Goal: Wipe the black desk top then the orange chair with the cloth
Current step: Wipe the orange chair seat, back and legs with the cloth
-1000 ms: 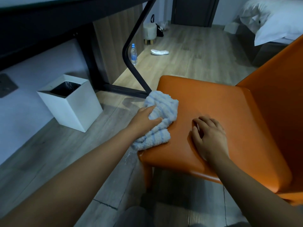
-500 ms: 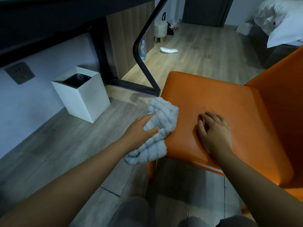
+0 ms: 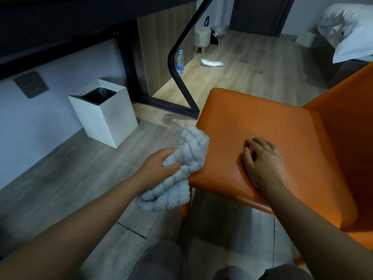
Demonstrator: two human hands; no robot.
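Bunched in the left hand (image 3: 159, 166), thumb and curled fingers clamped round its middle: a fluffy pale-blue cloth with white stripes (image 3: 181, 172). Pressed against the left edge of the seat of the orange, smooth-upholstered chair (image 3: 262, 118), upper fold lapping onto the seat, lower folds hanging off the edge above the grey wooden floor (image 3: 80, 178). Right hand (image 3: 262, 160) well apart from the cloth, palm down on the seat near its front edge, fingers loosely bent, holding nothing.

Just beyond the seat's far left corner: the bent black metal leg (image 3: 179, 81) of the black table (image 3: 60, 21), underside filling the upper left. Left of that leg, near the wall: a white square waste bin (image 3: 109, 122) with a dark liner, and a grey wall socket (image 3: 30, 84) up on the wall. Farther back on the floor: a clear plastic water bottle with a blue cap (image 3: 180, 62), a crumpled white rag (image 3: 212, 63), a small round pale stool (image 3: 201, 38). Top right: a bed with white bedding (image 3: 347, 31).

Cloth itself thick and nubbly, heavily crumpled, with a scalloped top edge.
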